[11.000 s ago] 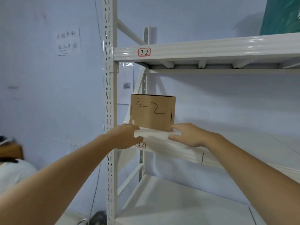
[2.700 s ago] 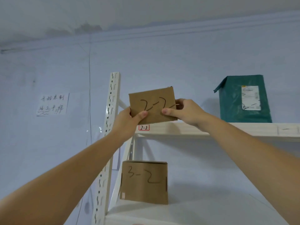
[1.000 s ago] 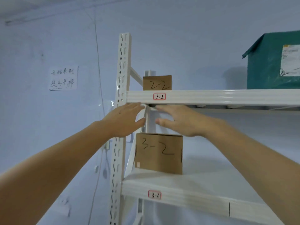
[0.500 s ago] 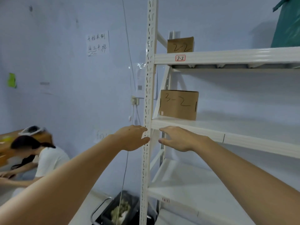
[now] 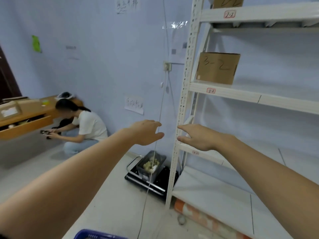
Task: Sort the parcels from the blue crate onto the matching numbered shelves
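Observation:
A cardboard parcel marked 3-2 (image 5: 217, 68) stands on the white shelf labelled 3-2 (image 5: 224, 91). Above it, a smaller parcel marked 2-2 (image 5: 227, 2) sits on the shelf labelled 2-2 (image 5: 259, 13), cut off by the top edge. My left hand (image 5: 146, 132) and my right hand (image 5: 198, 137) are both held out in front of the rack's left post, fingers relaxed, holding nothing. The blue crate's rim (image 5: 100, 235) shows at the bottom edge.
The rack's perforated upright (image 5: 183, 107) stands between my hands. A black scale with a clear tub (image 5: 150, 169) lies on the floor by the post. A person in a white shirt (image 5: 82, 125) crouches at the left beside a wooden desk (image 5: 22, 116). A cable (image 5: 155, 152) hangs down the wall.
My view has dropped and swung left, from the upper shelves to the floor. Both hands have come down from the 2-2 shelf, empty. The blue crate's rim has come into view.

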`<state>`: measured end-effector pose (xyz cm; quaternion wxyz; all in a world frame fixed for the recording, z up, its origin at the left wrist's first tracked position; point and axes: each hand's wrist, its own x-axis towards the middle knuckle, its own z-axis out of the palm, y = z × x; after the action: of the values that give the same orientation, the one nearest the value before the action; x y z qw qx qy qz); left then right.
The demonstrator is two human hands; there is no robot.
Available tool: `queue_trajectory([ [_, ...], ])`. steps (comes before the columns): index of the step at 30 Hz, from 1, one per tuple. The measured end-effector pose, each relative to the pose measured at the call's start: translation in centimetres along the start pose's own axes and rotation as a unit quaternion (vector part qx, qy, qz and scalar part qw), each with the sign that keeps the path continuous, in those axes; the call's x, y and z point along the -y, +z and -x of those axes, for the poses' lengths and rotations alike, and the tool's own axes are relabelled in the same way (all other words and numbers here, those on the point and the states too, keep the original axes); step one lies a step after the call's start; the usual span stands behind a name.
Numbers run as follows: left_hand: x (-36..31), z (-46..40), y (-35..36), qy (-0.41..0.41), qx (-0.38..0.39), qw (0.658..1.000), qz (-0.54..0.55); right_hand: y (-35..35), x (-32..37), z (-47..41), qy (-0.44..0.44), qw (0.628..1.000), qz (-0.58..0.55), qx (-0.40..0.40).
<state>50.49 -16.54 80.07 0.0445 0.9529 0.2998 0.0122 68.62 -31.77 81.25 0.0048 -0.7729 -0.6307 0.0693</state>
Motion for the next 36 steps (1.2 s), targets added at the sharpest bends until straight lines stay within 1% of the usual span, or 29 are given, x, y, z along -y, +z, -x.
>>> queue_trajectory([
  [7, 2.7, 10.2, 1.0, -0.053, -0.018, 0.998, 0.01, 1.5, 7.9, 2.4, -0.079, 0.996, 0.028, 0.006],
  [14, 4.9, 21.8, 3.5, -0.143, 0.007, 0.989, 0.026, 6.4, 16.3, 4.5, -0.167, 0.985, 0.023, 0.036],
  [19, 6.5, 30.3, 5.8, -0.176, 0.021, 0.983, 0.037, 10.0, 22.6, 5.9, -0.208, 0.976, 0.011, 0.058],
  [26, 12.8, 39.1, 8.0, -0.207, 0.031, 0.977, 0.046, 13.9, 30.8, 6.2, -0.21, 0.974, -0.005, 0.083],
  [31, 18.6, 44.1, 9.6, -0.194, 0.06, 0.978, 0.043, 17.2, 36.9, 6.4, -0.182, 0.979, -0.032, 0.086],
  [36, 23.4, 45.9, 12.6, -0.165, 0.092, 0.981, 0.048, 21.5, 40.7, 7.1, -0.131, 0.984, -0.067, 0.096],
])
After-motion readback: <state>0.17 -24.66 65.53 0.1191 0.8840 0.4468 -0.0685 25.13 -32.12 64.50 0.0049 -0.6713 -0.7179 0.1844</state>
